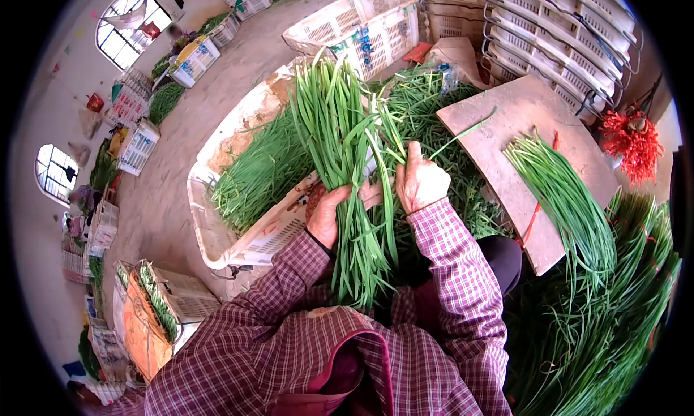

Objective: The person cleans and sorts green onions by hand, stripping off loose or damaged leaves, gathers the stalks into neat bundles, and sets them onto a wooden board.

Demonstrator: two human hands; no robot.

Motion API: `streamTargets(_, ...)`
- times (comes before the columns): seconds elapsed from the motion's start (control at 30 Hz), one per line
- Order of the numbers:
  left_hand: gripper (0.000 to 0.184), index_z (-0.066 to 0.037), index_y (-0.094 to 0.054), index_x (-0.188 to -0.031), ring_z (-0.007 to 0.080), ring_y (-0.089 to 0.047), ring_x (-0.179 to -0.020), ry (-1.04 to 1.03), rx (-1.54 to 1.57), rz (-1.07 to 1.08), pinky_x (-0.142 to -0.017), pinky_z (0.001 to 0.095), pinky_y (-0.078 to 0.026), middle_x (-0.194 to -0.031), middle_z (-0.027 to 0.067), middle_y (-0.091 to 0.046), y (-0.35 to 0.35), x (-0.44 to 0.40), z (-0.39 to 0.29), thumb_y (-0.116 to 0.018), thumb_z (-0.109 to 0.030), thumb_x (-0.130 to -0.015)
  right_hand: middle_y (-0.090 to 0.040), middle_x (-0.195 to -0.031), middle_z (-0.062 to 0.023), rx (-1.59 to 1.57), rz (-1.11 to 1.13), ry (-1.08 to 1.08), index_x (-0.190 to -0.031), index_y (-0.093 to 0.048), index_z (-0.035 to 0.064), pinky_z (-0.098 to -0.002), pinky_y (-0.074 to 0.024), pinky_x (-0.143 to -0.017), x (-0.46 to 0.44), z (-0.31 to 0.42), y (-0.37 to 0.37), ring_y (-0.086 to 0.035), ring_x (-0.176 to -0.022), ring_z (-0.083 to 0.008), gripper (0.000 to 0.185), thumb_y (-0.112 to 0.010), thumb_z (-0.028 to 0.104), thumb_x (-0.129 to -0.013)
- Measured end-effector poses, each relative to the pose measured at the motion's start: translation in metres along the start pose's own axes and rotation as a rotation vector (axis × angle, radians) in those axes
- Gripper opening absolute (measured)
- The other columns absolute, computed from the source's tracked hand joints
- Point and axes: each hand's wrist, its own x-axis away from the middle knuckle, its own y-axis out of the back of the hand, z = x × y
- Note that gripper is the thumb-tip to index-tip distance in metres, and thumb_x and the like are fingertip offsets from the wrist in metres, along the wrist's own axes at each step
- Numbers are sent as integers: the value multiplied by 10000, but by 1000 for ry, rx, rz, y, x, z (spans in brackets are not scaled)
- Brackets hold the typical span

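Head view: left hand (325, 217) gripping a bunch of chives (329, 127) around its middle, upright in front of the torso. Right hand (421, 181) just beside it, fingers curled; cannot tell whether the few loose stalks at its thumb are pinched or merely touching.

Risk (judged): outer stalks may slide from the bunch, since only the left hand's hold gathers them; too tight a squeeze could crease the leaves. Right of the right hand, a second bunch (567, 195) overhangs the board (506, 119); a nudge might tip it off or displace the red strip (531, 223) beneath.

Hidden: left fingertips, mostly behind stalks; the strip's middle, under the second bunch. Beyond the left hand, crate (271, 235) depth unclear; far crates (195, 62) small, contents partly indistinct.
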Motion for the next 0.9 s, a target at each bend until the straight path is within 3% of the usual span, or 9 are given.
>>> streamTargets(0.07,239,-82,-504,-819,121,-486,-733,27,40,60,-700,264,-435,-742,-1,-482,0,1,3,-618,-291,-828,-585,-577,-161,-80,-37,39,-1023,-483,62,-463,-478,-514,1,-1,-1,-605,-545,-354,264,-561,181,-801)
streamTargets(0.13,271,-76,-506,-817,125,-477,-725,-18,-3,-181,-690,247,-435,-743,16,-471,-17,4,3,-633,-315,-812,-585,-573,-151,-58,-21,44,-1029,-477,66,-454,-480,-518,-1,-3,-2,-610,-546,-343,270,-568,181,-803)
streamTargets(0.33,238,-48,-546,-943,163,-517,-629,257,208,-60,-531,281,-457,-711,52,-492,20,2,-2,-577,-269,-859,-587,-565,-131,32,-95,31,-953,-479,83,-451,-475,-483,-6,-27,1,-608,-513,-333,228,-567,233,-805)
streamTargets(0.47,325,-34,-534,-996,166,-489,-670,224,134,75,-581,314,-466,-732,57,-501,32,5,-9,-566,-322,-850,-598,-587,-156,132,-175,-93,-1000,-495,82,-475,-486,-513,-13,-57,11,-611,-539,-359,237,-559,231,-827)
streamTargets(0.53,480,14,-484,-1162,110,-403,-626,103,-48,27,-507,222,-354,-682,-3,-420,31,12,-16,-529,-369,-875,-614,-617,-170,158,-203,-180,-1030,-500,77,-475,-494,-534,-18,-71,16,-623,-568,-364,255,-552,228,-831)
streamTargets(0.6,415,-7,-503,-1090,112,-401,-612,105,-83,49,-504,230,-357,-683,-5,-422,36,17,-29,-518,-366,-883,-638,-683,-174,237,-150,-266,-1046,-497,102,-468,-508,-555,-19,-80,15,-639,-592,-353,249,-546,225,-835)
streamTargets(0.73,364,-16,-508,-1035,121,-426,-593,62,-125,-49,-503,246,-394,-680,7,-421,39,24,-43,-510,-349,-888,-561,-1105,-169,301,64,-219,-1310,-417,206,-518,-460,-816,1,-75,8,-543,-1046,-342,552,-611,348,-814)
streamTargets(0.8,371,-9,-506,-1056,123,-443,-603,60,-82,-45,-505,254,-410,-685,16,-432,44,24,-43,-522,-335,-879,-616,-1013,-151,76,-64,-24,-1241,-507,147,-465,-483,-796,4,-59,10,-597,-936,-322,499,-615,389,-819)
streamTargets(0.9,416,8,-489,-1125,134,-453,-591,80,-119,-99,-514,260,-395,-714,43,-469,35,23,-38,-547,-303,-855,-676,-815,-129,-915,55,22,-1005,-638,0,-296,-495,-715,1,-28,2,-638,-744,-215,385,-554,361,-898)
